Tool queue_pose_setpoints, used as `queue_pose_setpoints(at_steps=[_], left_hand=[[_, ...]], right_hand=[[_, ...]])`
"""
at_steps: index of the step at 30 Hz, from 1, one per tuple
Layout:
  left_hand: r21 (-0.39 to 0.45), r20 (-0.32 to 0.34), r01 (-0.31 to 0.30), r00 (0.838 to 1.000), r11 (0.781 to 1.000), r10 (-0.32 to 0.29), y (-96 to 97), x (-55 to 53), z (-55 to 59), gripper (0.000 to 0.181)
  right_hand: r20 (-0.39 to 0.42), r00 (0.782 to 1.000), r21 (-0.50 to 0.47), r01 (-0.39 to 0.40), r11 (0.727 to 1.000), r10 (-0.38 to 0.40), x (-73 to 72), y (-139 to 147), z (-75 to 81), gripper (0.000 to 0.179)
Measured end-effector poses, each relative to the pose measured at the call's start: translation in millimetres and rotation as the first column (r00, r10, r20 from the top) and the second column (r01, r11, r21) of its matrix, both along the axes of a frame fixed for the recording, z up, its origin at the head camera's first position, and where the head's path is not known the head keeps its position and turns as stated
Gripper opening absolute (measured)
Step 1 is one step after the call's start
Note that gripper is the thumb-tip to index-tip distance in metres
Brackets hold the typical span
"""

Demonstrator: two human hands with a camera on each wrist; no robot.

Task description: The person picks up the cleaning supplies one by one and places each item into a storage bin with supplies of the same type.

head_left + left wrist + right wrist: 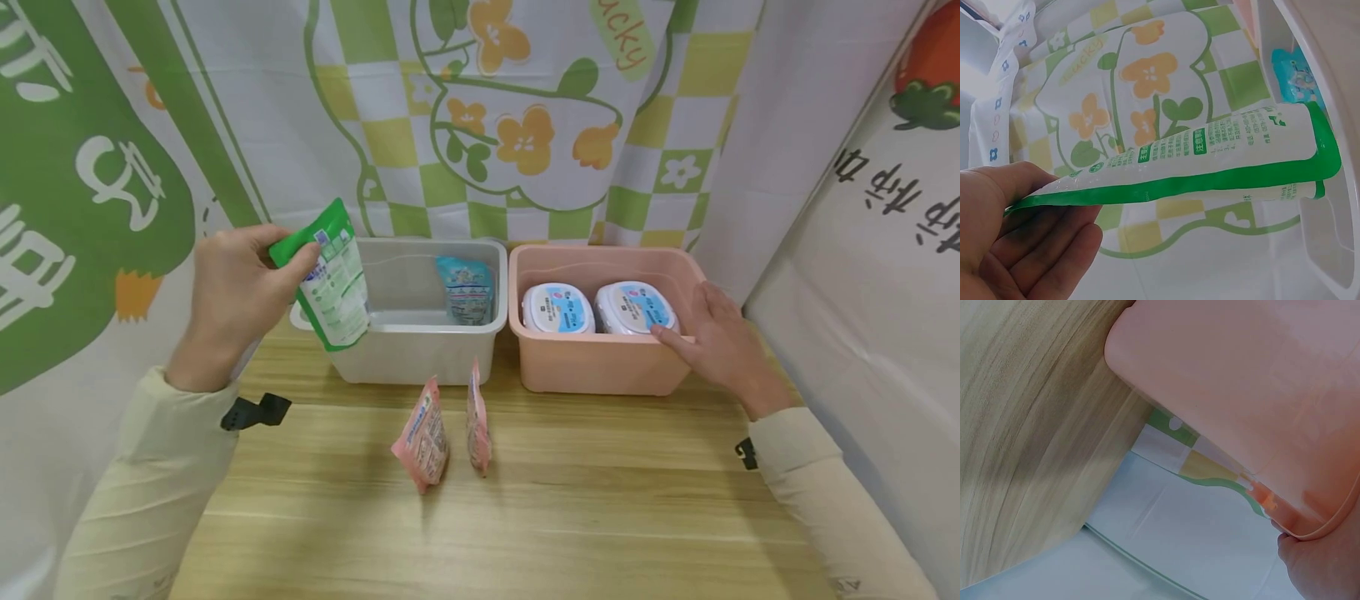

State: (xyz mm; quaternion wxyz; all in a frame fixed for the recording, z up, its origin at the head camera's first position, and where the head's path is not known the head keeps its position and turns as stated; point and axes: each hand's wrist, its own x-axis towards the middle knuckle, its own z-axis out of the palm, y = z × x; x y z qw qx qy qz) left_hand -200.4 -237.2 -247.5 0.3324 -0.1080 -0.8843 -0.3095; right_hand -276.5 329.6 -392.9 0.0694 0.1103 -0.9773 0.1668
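Note:
My left hand (240, 283) pinches a green-and-white pouch (335, 287) by its top end, thumb in front. The pouch hangs tilted over the left front corner of the light grey bin (420, 354). In the left wrist view the pouch (1210, 153) stretches away from the fingers, edge-on, towards the bin's rim. Inside the grey bin a blue packet (467, 290) leans at the right end. My right hand (723, 346) holds the right front corner of the pink bin (600, 367), thumb over the front rim and fingers along the right side.
Two white tubs with printed lids, a left one (558, 308) and a right one (636, 307), sit in the pink bin. Two pink packets, one on the left (424, 437) and one on the right (477, 421), stand on the wooden table (570, 517) before the bins. Patterned cloth (525, 192) hangs behind.

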Motion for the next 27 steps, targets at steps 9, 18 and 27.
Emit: queue_pose_setpoints(at_steps=[9, 18, 27], left_hand=[[0.01, -0.014, -0.025, 1.0, 1.0, 0.025, -3.6, -14.6, 3.6, 0.025], [0.002, 0.009, -0.081, 0.997, 0.997, 0.081, -7.6, -29.5, 5.8, 0.028], [0.001, 0.047, -0.122, 0.991, 0.993, 0.122, -10.6, -49.5, -1.3, 0.029]], right_hand=[[-0.008, 1.0, 0.001, -0.004, 1.0, 0.004, -1.1, 0, -0.5, 0.113], [0.0, 1.0, 0.009, 0.001, 1.0, -0.001, -2.1, 0, -1.5, 0.115], [0.007, 1.0, 0.006, 0.004, 1.0, -0.004, -2.5, 1, -1.5, 0.115]])
